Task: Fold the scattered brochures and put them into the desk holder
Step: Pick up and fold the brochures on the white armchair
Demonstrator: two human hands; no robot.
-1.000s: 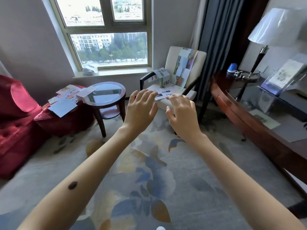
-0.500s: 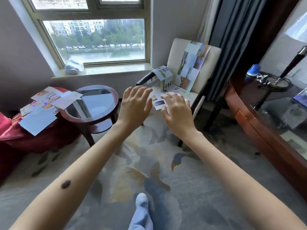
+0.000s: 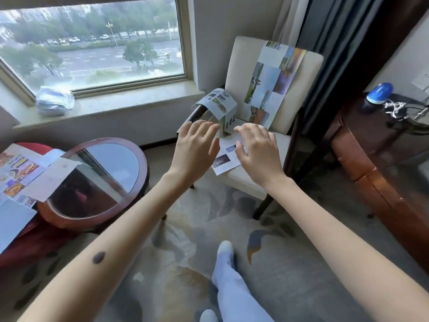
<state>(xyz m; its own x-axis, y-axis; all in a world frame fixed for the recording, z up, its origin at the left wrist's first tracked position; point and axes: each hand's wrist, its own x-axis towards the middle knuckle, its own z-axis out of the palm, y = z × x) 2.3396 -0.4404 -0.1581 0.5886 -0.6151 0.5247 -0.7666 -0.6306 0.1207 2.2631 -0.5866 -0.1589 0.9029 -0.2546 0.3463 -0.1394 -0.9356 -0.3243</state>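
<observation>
Here, the spread left hand (image 3: pixel 195 147) and right hand (image 3: pixel 257 152) hover over the flat brochure (image 3: pixel 224 161), one of three on the chair (image 3: pixel 304 73).

I can read no words or numbers anywhere. The flat brochure (image 3: pixel 224 162) at the chair (image 3: pixel 241 180) seat's front edge shows only small photos and blurred print. The long brochure (image 3: pixel 271 73) on the chair back, the tented brochure (image 3: pixel 220 102) on the armrest and the left brochures (image 3: pixel 18 170) are just as illegible.
</observation>
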